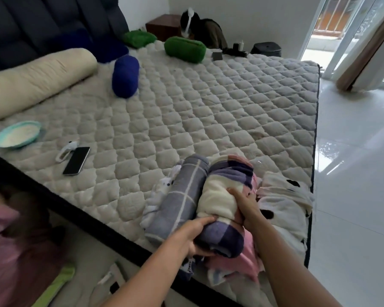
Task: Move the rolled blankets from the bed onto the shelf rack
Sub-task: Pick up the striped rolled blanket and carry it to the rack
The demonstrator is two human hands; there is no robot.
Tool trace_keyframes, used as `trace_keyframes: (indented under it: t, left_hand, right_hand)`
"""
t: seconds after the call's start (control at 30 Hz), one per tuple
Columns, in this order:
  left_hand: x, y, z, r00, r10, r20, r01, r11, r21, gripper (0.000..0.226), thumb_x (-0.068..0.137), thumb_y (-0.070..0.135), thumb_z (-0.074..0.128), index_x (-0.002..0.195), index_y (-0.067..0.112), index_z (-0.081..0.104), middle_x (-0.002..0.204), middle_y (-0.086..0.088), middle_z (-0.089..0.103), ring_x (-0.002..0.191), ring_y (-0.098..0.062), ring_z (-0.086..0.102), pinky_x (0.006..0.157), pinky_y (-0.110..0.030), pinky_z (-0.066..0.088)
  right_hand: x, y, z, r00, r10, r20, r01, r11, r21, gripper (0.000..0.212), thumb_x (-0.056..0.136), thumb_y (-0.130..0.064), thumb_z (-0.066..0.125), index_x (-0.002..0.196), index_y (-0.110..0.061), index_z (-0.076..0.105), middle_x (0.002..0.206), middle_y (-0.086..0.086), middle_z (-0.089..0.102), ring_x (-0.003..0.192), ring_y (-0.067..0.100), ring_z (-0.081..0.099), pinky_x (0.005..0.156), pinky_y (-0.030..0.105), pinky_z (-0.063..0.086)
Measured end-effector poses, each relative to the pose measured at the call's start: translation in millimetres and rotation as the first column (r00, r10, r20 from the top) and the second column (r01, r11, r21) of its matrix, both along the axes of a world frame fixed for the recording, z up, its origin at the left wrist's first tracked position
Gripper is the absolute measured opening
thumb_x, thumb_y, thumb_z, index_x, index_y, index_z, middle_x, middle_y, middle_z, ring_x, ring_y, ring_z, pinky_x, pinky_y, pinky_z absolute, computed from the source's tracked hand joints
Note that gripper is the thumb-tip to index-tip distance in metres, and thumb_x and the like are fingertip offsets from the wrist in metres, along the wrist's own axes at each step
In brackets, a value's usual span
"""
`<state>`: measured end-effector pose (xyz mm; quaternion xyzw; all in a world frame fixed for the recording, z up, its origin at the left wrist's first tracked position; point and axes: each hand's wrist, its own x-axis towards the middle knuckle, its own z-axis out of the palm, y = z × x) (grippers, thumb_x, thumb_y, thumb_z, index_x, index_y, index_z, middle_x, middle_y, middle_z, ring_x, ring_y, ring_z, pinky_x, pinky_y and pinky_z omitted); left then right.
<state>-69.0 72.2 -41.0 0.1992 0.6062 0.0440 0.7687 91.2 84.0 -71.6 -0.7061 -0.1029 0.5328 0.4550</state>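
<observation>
Gripping striped blanket roll (224,202) lengthwise, long axis pointing away, both hands

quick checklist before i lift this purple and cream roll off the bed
1. Left hand grips the near end of the striped rolled blanket: ok.
2. Right hand set on the roll's top and side: ok.
3. Roll stays tightly wound: ok, though a pink layer hangs loose beneath.
4. Free of the grey checked roll: not ok, they touch side by side.
5. Phone and bowl lie away from the lift: ok.
6. Shelf rack reachable: cannot tell, not in view.
</observation>
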Motion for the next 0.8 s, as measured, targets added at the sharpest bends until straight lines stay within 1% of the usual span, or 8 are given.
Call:
trace_keyframes:
  t: [0.1, 0.2, 0.33, 0.4, 0.5, 0.67, 0.73, 0.8]
  left_hand:
    - [-4, -7, 12, 1.000, -0.006, -0.015, 0.007, 0.997, 0.075, 0.032, 0.081, 0.038, 0.070, 0.101, 0.014, 0.063, 0.119, -0.017, 0.062, 0.100, -0.035, 0.058, 0.077, -0.046, 0.052]
    - [-16, -15, 31, 0.998, -0.037, -0.048, 0.045, 0.981, 0.189, 0.037, 0.077, 0.039, 0.074, 0.104, 0.015, 0.063, 0.119, -0.017, 0.063, 0.104, -0.036, 0.062, 0.082, -0.048, 0.055]
    - [-46, -24, 67, 0.998, -0.066, -0.024, 0.070, 0.931, 0.358, 0.036, 0.081, 0.038, 0.071, 0.108, 0.016, 0.061, 0.099, -0.010, 0.065, 0.075, -0.024, 0.064, 0.064, -0.038, 0.059]
    - [-68, -30, 84, 0.999, -0.037, 0.002, 0.033, 0.905, 0.424, 0.034, 0.084, 0.036, 0.068, 0.110, 0.017, 0.058, 0.093, -0.007, 0.063, 0.066, -0.020, 0.062, 0.060, -0.035, 0.058]
    - [-109, -45, 105, 0.998, 0.035, 0.059, -0.059, 0.869, 0.491, 0.029, 0.086, 0.033, 0.066, 0.108, 0.017, 0.056, 0.098, -0.008, 0.063, 0.064, -0.022, 0.063, 0.069, -0.041, 0.058]
    - [-208, -100, 134, 0.969, 0.233, 0.086, -0.242, 0.803, 0.545, 0.035, 0.087, 0.034, 0.064, 0.117, 0.017, 0.056, 0.111, -0.011, 0.062, 0.076, -0.025, 0.064, 0.075, -0.040, 0.057]
    - [-255, -138, 143, 0.939, 0.330, 0.098, -0.323, 0.748, 0.579, 0.031, 0.087, 0.033, 0.064, 0.114, 0.017, 0.058, 0.110, -0.013, 0.064, 0.079, -0.026, 0.064, 0.079, -0.040, 0.055]
    - [-302, -184, 149, 0.858, 0.497, 0.129, -0.462, 0.637, 0.617, 0.034, 0.086, 0.029, 0.067, 0.115, 0.015, 0.058, 0.110, -0.013, 0.067, 0.081, -0.027, 0.066, 0.079, -0.040, 0.056]
  right_hand:
    - [-3, -7, 6, 0.998, -0.040, -0.053, 0.042, 0.998, 0.051, 0.087, 0.064, -0.042, 0.075, 0.139, -0.019, 0.038, 0.130, 0.011, 0.056, 0.107, 0.029, 0.059, 0.083, 0.041, 0.054]
    - [-10, -17, 9, 0.992, -0.079, -0.102, 0.092, 0.988, 0.125, 0.074, 0.072, -0.037, 0.071, 0.138, -0.017, 0.042, 0.126, 0.012, 0.058, 0.107, 0.030, 0.060, 0.083, 0.040, 0.053]
    - [-29, -27, 38, 0.992, -0.091, -0.085, 0.109, 0.965, 0.238, 0.078, 0.063, -0.047, 0.072, 0.131, -0.019, 0.047, 0.125, 0.010, 0.062, 0.109, 0.030, 0.062, 0.096, 0.049, 0.052]
    - [-45, -26, 61, 0.999, -0.037, -0.040, 0.047, 0.953, 0.299, 0.082, 0.062, -0.050, 0.072, 0.134, -0.023, 0.045, 0.124, 0.008, 0.061, 0.106, 0.029, 0.062, 0.093, 0.048, 0.053]
    - [-83, -23, 98, 0.998, 0.066, 0.023, -0.070, 0.919, 0.388, 0.085, 0.057, -0.055, 0.072, 0.133, -0.030, 0.044, 0.122, 0.004, 0.060, 0.106, 0.027, 0.061, 0.093, 0.051, 0.053]
    - [-191, -40, 145, 0.966, 0.248, 0.068, -0.246, 0.812, 0.529, 0.065, 0.074, -0.036, 0.073, 0.132, -0.024, 0.046, 0.122, 0.000, 0.059, 0.105, 0.020, 0.060, 0.096, 0.041, 0.051]
    - [-247, -57, 159, 0.932, 0.352, 0.083, -0.334, 0.748, 0.573, 0.057, 0.076, -0.031, 0.073, 0.127, -0.024, 0.047, 0.121, 0.000, 0.059, 0.101, 0.016, 0.060, 0.093, 0.039, 0.051]
    - [-306, -82, 172, 0.868, 0.485, 0.109, -0.448, 0.668, 0.594, 0.062, 0.075, -0.029, 0.074, 0.131, -0.022, 0.046, 0.125, 0.001, 0.059, 0.106, 0.019, 0.060, 0.094, 0.040, 0.051]
